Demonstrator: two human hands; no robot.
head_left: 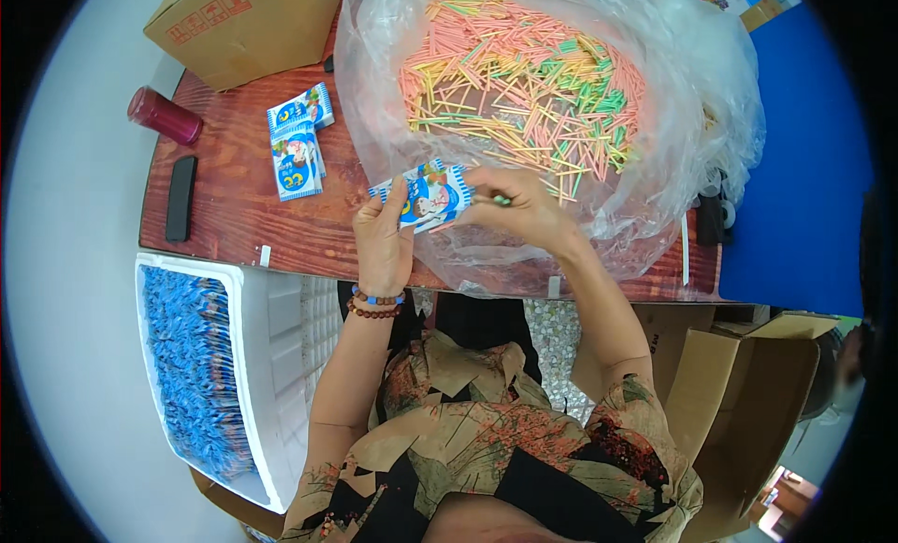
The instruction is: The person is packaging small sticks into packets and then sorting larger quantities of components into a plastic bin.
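Observation:
A small blue-and-white packet (435,197) is pinched in my left hand (382,239), its thumb lying across the front. Close against the packet's right end, my right hand (528,206) has its fingers curled around thin coloured sticks; green tips of the sticks (502,201) poke out below the fingers. Whether the packet's right end is open is hidden by the fingertips. Just beyond both hands, a loose pile of pink, yellow and green sticks (524,61) lies in a large clear plastic bag (374,47). Several similar flat packets (297,155) are stacked left of my left hand.
On the reddish wooden table (234,206) are a cardboard box (243,28), a dark red cup (166,115) and a black oblong object (181,199). A white foam box (248,375) full of blue packets stands lower left; an open carton (758,403) lower right.

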